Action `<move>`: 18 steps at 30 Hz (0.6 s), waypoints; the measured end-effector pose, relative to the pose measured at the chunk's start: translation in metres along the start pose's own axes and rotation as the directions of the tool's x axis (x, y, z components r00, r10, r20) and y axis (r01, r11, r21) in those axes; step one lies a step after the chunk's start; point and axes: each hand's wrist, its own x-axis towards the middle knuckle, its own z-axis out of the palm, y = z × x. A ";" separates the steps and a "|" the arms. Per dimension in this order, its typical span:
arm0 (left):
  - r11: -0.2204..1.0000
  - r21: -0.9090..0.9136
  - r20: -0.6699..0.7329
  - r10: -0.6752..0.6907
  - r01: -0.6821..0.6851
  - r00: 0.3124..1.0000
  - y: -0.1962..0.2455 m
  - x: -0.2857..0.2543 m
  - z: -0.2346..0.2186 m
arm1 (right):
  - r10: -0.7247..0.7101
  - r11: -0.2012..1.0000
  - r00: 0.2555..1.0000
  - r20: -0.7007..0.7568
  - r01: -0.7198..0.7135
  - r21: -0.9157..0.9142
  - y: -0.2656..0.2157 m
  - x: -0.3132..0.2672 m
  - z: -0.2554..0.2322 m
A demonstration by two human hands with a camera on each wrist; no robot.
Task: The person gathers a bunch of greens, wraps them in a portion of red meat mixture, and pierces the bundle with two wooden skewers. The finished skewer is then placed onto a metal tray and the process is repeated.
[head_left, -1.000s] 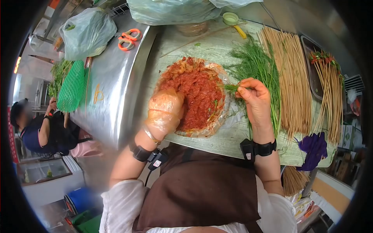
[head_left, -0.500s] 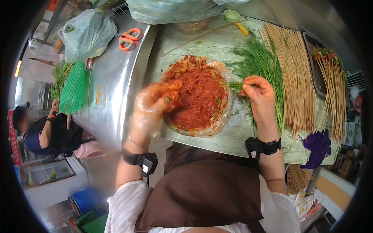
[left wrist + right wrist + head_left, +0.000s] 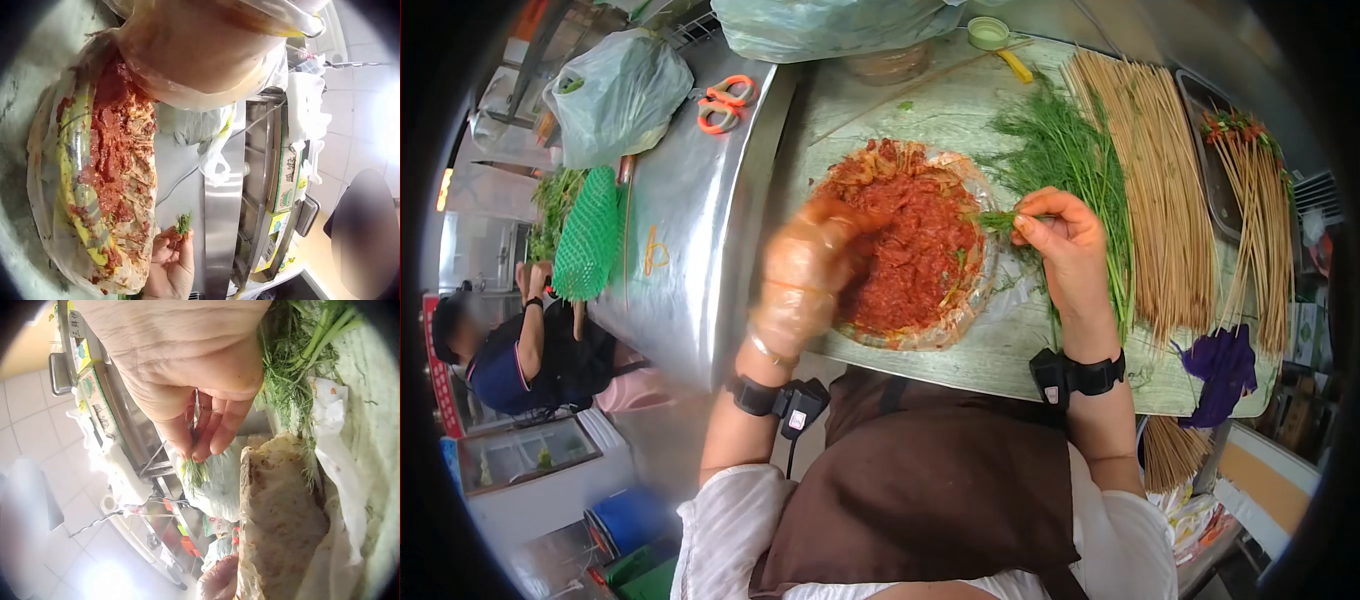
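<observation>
The left hand, in a clear plastic glove smeared red, is over the left side of a plastic-lined bowl of red mixture. Its fingers are blurred and partly lost against the mixture; whether they hold any is unclear. Bare and to the right of the bowl, the right hand pinches a small tuft of green herb between thumb and fingertips. The tuft points towards the bowl's right rim.
Right of the bowl lie feathery herbs, many wooden skewers, a tray with red-tipped skewers and a purple cloth. Scissors and a plastic bag rest on the metal counter. Another person stands far left.
The left hand lifted back from the mixture, its fingers showing at the bowl's left edge, then moved right over it again. The right hand keeps its pinch on the herb, nearly still.
</observation>
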 end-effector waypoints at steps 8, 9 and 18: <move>0.964 0.192 0.240 0.137 -0.185 0.961 -0.025 0.000 0.012 | 0.027 1.000 1.000 -0.012 -0.027 0.008 0.000 0.000 -0.002; 0.972 0.127 0.187 0.170 -0.196 0.968 -0.027 -0.001 0.010 | 0.026 1.000 1.000 -0.016 -0.026 0.010 0.000 0.001 -0.002; 0.744 -0.664 -0.001 -0.095 0.071 0.995 -0.016 -0.011 0.014 | 0.062 0.997 0.998 -0.018 -0.063 -0.045 0.005 0.000 -0.003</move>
